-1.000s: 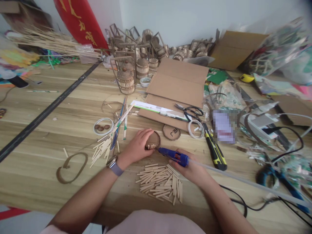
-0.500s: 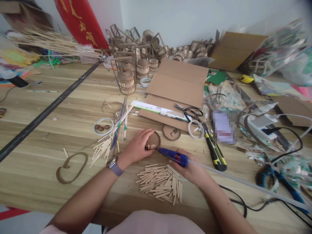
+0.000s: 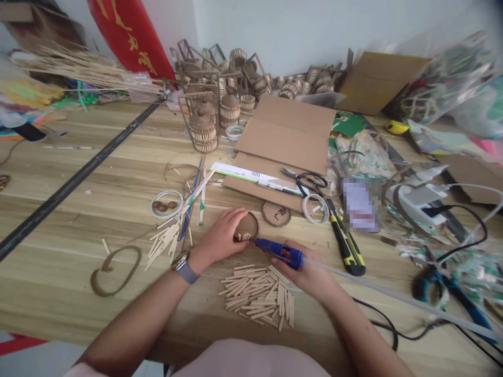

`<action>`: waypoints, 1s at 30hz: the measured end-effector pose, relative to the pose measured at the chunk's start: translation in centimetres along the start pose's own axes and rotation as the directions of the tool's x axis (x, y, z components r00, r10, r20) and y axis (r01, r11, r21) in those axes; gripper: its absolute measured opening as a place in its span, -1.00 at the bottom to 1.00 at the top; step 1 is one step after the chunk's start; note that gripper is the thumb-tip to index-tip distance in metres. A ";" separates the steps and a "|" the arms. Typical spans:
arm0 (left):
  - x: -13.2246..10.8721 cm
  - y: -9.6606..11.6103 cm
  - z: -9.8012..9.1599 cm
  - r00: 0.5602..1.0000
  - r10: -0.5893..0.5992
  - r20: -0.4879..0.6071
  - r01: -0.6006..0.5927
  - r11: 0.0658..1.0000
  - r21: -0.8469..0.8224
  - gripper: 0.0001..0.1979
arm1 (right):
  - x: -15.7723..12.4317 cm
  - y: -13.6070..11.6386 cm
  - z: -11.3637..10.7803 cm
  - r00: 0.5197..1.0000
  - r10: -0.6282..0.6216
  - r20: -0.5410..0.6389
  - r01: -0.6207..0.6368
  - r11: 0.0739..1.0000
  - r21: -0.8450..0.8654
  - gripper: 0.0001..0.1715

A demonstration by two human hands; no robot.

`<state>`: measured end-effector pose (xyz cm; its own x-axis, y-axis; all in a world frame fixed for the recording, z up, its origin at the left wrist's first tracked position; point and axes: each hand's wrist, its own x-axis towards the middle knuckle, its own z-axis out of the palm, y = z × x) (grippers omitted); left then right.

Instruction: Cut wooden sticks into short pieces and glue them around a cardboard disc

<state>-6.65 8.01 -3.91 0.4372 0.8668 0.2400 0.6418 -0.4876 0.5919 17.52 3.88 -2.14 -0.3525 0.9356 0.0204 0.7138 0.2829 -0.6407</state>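
Note:
My left hand (image 3: 225, 234) is closed on the left edge of a round cardboard disc (image 3: 248, 224) with a corrugated rim. Several short wooden sticks (image 3: 244, 237) stand along the disc's near edge, by my fingertips. In my right hand (image 3: 302, 269) is a blue hot glue gun (image 3: 279, 251), its nozzle at the disc's lower right rim. A long translucent glue stick (image 3: 377, 285) trails from the gun's back. Just below my hands lies a heap of cut wooden sticks (image 3: 257, 294). Beyond the held disc rests a second cardboard disc (image 3: 276, 213) with printed characters.
A yellow-black utility knife (image 3: 348, 241), scissors (image 3: 310, 180) and a tape roll (image 3: 315, 209) lie to the right. Cardboard sheets (image 3: 286, 131) and small stick-sided baskets (image 3: 203, 131) stand farther back. At the right are a power strip (image 3: 416, 196) and black cables (image 3: 387, 324).

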 end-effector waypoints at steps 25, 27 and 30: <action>-0.1 0.0 -0.1 1.000 -0.011 0.012 0.011 1.000 -0.007 -0.33 | 1.4 3.8 -3.3 0.920 0.355 -0.167 -0.275 0.888 0.369 -0.41; -0.1 0.0 -0.1 1.000 -0.009 0.013 0.009 1.000 -0.008 -0.32 | 1.3 4.2 -3.7 0.901 0.370 -0.227 -0.304 0.911 0.279 -0.49; -0.1 -0.1 0.0 1.000 -0.008 0.016 0.009 1.000 -0.007 -0.32 | 1.0 3.8 -4.0 0.865 0.340 -0.368 -0.335 0.939 0.081 -0.63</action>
<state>-6.80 7.96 -3.99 0.4421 0.8690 0.2223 0.6408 -0.4794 0.5996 22.29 6.70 -1.45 0.1606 0.9836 0.0823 0.7389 -0.0645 -0.6707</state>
